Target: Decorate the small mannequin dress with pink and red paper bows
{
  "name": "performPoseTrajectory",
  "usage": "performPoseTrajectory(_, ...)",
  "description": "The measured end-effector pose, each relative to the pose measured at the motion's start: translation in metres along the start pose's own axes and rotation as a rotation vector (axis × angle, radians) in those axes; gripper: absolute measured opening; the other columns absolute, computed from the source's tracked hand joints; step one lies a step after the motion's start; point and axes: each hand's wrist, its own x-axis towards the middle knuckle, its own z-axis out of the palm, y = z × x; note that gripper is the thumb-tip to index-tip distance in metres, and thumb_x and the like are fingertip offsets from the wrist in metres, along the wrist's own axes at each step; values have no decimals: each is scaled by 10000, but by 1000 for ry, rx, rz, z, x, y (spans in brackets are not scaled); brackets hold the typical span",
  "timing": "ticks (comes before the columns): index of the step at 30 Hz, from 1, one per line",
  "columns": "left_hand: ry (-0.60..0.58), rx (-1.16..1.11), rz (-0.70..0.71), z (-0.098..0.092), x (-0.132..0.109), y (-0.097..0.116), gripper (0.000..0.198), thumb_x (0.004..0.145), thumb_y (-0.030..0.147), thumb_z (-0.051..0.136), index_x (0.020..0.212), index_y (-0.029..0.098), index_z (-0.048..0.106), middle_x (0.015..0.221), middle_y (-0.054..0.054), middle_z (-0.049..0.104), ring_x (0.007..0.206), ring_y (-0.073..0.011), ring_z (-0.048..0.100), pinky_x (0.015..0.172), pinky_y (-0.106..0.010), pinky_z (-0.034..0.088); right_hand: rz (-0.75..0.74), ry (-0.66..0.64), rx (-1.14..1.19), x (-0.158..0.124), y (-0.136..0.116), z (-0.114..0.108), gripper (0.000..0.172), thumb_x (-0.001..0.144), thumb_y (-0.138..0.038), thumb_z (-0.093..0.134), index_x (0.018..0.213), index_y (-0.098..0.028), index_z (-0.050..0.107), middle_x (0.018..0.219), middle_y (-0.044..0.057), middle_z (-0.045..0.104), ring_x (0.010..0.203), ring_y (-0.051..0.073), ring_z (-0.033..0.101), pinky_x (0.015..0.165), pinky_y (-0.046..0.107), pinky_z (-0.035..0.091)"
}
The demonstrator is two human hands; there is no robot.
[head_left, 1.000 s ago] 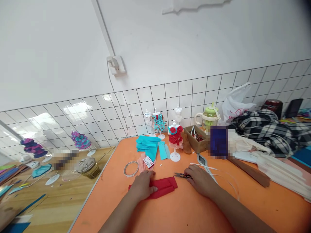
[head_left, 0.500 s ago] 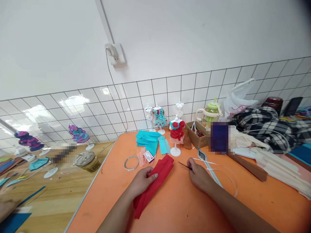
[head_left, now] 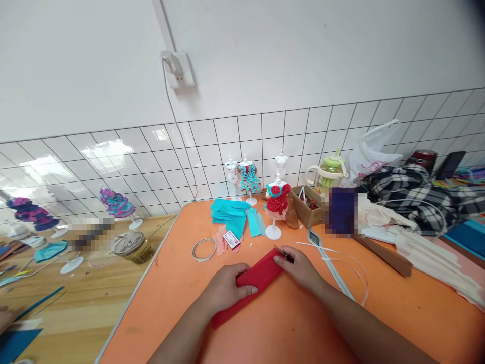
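My left hand is closed on a folded strip of red crepe paper, thumb on top, held above the orange table. My right hand pinches the far right end of the same paper with its thumb. It also keeps hold of a small dark pointed tool, apparently scissors, mostly hidden by the fingers. Beyond my hands stands a small white dress form dressed in red rosettes. Turquoise crepe paper, a small white-and-red box and a tape roll lie past the left hand.
More mini dress forms stand by the tiled wall. To the right are a brown box, a green-lidded cup, white boning strips and piled cloth. Another person's hand shows at the left wooden table.
My right hand has moved left onto the paper's end, bringing the scissors with it. The red paper has turned flatter, and my left hand has shifted slightly right. The view has moved slightly.
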Motion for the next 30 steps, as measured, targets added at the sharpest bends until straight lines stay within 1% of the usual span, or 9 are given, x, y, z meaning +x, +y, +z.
performPoseTrajectory(4,-54,17,18,-3,-1,-3,236,737,379,585,898,213,628,851,19,653,751,-174,597,597,-219,396,44,-35,101,-3,3,-2,324,797,-469,487,680,-168,521,648,-16,485,632,142,470,591,243,349)
performPoseTrajectory(8,-40,91,-10,-10,1,-9,195,756,356,558,867,210,625,824,13,643,732,-173,593,583,-223,400,63,-53,95,-3,7,-6,356,811,-479,447,660,-166,524,607,-24,463,603,137,457,569,243,331)
performPoseTrajectory(11,76,214,86,-14,3,-11,178,796,251,484,871,223,643,867,-10,642,806,-179,581,664,-248,413,68,10,24,-3,8,-9,295,775,-430,511,865,-168,611,660,-17,533,634,153,495,589,252,358)
performPoseTrajectory(14,182,357,198,-13,3,-10,252,782,218,505,988,246,648,978,-39,630,939,-206,551,789,-288,404,77,36,-34,-5,7,-10,413,764,-442,526,1084,-193,606,803,19,633,709,184,557,644,285,414)
performPoseTrajectory(17,148,428,213,-10,2,-7,350,733,397,613,1055,260,632,1040,-52,611,970,-234,541,848,-332,395,38,-49,-100,-7,6,-8,407,737,-436,559,1058,-201,645,1024,64,663,894,227,598,777,329,447)
performPoseTrajectory(20,152,431,195,-10,0,-5,368,768,506,556,1036,267,631,1045,-45,610,977,-230,541,868,-345,387,-13,-128,-243,-10,7,-5,422,710,-386,593,1098,-227,640,1119,64,645,1007,243,582,889,363,414)
performPoseTrajectory(25,11,464,202,-10,-1,-4,354,662,446,674,952,248,632,985,-28,616,922,-221,551,807,-310,407,-48,-231,-484,-12,6,-7,623,632,-457,679,1215,-272,558,1195,61,602,1089,278,532,958,424,329)
performPoseTrajectory(28,23,452,190,-8,-1,-3,186,752,317,572,913,242,625,961,-20,626,897,-199,556,761,-283,405,-60,-291,-463,-12,5,-9,624,602,-449,709,1186,-272,576,1182,63,605,1067,273,538,966,423,312)
performPoseTrajectory(30,41,399,159,-7,0,-3,193,825,292,456,896,235,626,919,-24,640,854,-186,567,706,-265,404,-65,-255,-332,-12,4,-10,564,655,-473,663,1167,-248,586,1177,74,603,1058,268,539,940,401,343)
